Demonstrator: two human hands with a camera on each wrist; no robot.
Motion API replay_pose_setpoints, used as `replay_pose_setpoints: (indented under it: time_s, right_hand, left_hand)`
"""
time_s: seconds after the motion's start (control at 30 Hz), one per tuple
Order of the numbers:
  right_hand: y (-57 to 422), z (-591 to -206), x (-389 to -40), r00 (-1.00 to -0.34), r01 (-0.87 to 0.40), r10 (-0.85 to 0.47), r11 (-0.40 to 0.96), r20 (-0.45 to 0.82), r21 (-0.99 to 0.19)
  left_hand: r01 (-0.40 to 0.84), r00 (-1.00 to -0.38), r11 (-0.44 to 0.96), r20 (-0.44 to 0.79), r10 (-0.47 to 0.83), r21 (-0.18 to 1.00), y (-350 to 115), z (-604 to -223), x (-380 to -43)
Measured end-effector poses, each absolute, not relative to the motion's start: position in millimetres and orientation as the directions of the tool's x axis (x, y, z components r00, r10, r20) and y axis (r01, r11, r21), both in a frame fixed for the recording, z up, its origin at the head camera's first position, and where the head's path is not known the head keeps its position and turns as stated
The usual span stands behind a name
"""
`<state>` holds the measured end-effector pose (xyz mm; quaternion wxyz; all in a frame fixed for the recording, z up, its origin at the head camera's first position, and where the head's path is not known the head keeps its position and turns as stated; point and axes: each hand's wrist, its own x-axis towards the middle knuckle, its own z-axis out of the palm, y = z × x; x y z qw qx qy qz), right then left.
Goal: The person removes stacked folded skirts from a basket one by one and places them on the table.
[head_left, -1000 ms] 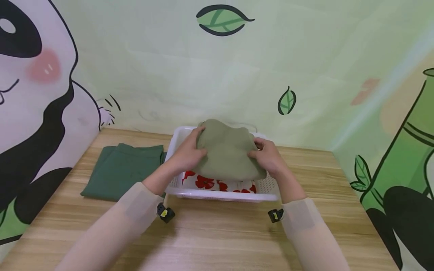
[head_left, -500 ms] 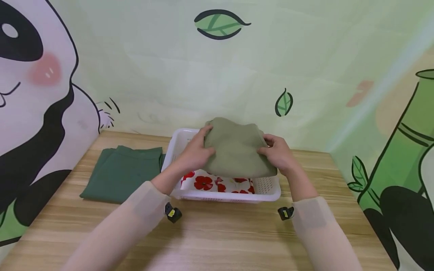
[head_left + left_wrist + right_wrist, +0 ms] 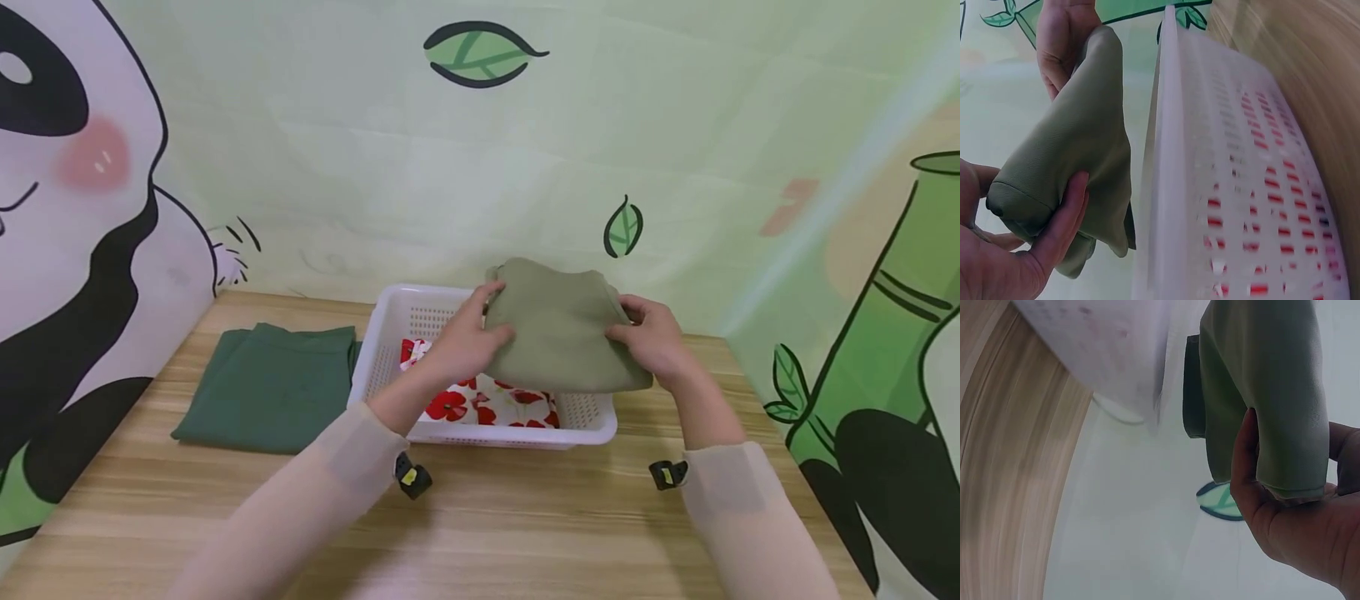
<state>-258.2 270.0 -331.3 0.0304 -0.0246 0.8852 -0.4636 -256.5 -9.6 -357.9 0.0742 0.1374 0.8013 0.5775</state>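
Pale wood-grain tabletop in the foreground. On it stands a white perforated plastic basket containing a red-flowered white cloth; left of the basket lies a folded dark green cloth. The left hand and right hand each pinch one end of a folded olive-green cloth, thumbs on its near face. Its long axis runs left to right between them, raised clear of the basket; the left hand is nearer the basket's middle, the right beyond its right side. Behind: a pale green painted wall.
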Motion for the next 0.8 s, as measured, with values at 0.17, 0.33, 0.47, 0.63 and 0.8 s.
replay_pose_setpoints:
  time_s: [0.17,0.33,0.47,0.63,0.8]
  right_hand:
    - [284,-330,-254,-0.997,-0.017,-0.066,0.576,-0.026,-0.817]
    - [297,-329,-250,-0.997,-0.018,-0.066,0.586,-0.025,-0.810]
    - [306,-329,-247,-0.997,-0.017,-0.066,0.612,-0.030,-0.790]
    - [318,-327,-244,-0.998,-0.013,-0.050,0.633,-0.024,-0.774]
    - [331,-326,-240,-0.999,-0.016,-0.049,0.644,-0.020,-0.765]
  left_hand:
    - [0.137,-0.945,0.259,0.047,0.323,0.956,4,-360,-255]
    - [0.168,-0.939,0.254,0.076,0.334,0.953,18,-363,-253]
    - [0.203,-0.933,0.268,0.103,0.346,0.942,27,-365,-252]
    - [0.221,-0.916,0.254,0.111,0.386,0.942,36,-365,-249]
    - [0.219,-0.900,0.213,0.113,0.420,0.952,45,-364,-243]
